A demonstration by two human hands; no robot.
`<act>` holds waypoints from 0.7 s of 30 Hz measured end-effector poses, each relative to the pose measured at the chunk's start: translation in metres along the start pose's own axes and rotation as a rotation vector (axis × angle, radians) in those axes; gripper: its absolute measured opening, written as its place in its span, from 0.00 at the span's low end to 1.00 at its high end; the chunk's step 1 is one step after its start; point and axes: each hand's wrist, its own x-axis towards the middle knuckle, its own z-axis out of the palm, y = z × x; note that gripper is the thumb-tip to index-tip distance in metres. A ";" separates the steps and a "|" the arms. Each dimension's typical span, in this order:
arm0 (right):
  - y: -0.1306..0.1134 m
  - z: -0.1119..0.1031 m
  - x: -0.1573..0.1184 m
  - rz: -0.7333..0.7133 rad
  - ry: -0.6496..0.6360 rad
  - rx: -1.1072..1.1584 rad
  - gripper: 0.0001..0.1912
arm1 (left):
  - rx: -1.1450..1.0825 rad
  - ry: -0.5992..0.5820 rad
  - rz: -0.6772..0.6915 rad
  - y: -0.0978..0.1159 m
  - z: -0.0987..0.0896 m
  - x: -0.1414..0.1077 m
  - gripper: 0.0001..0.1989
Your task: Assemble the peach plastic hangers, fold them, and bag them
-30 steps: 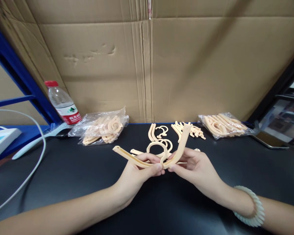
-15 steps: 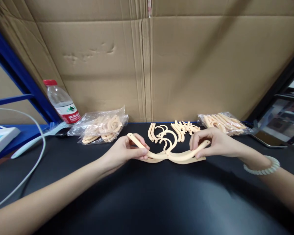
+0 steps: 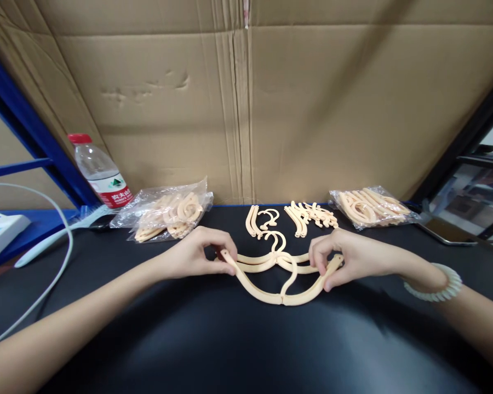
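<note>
A pale hanger-shaped piece (image 3: 267, 297) with a curved hook spans both hands, its middle seam low and its hook pointing away. My left hand (image 3: 207, 254) pinches its left end. At the right end, my right hand (image 3: 339, 260) has its fingers closed round the tip. Just behind it lie more hanger-shaped pieces (image 3: 257, 264) with their hooks on the black table (image 3: 246, 350). Farther back are loose curved arms (image 3: 253, 221), a separate hook (image 3: 271, 218) and a pile of small pale parts (image 3: 312, 215).
Clear plastic bags of pale parts lie at the back left (image 3: 168, 213) and back right (image 3: 372, 207). A red-capped bottle (image 3: 102, 172) and a white cable (image 3: 68, 257) are at the left. A dark flat device (image 3: 449, 230) lies right, before a cardboard wall (image 3: 332, 98).
The held hanger piece has moved towards me, away from the pieces behind it, and its hook now lies lower. Both hands have moved slightly nearer with it.
</note>
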 end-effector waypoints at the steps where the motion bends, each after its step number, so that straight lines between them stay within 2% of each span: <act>1: 0.000 -0.001 0.000 0.003 0.012 -0.030 0.13 | 0.095 -0.041 0.028 -0.001 -0.003 0.000 0.08; 5: 0.000 -0.001 0.002 -0.057 0.039 -0.112 0.12 | 0.375 -0.091 0.099 -0.002 -0.007 -0.003 0.08; 10: 0.000 0.005 0.005 -0.082 0.023 -0.114 0.12 | 0.518 -0.153 0.108 0.001 -0.002 -0.006 0.07; 14: 0.001 0.007 0.006 -0.050 0.012 -0.106 0.10 | 0.529 -0.163 0.137 0.004 0.000 -0.005 0.03; 21: 0.012 0.002 0.007 -0.046 0.057 -0.128 0.11 | 0.404 -0.104 0.160 -0.004 0.007 -0.003 0.07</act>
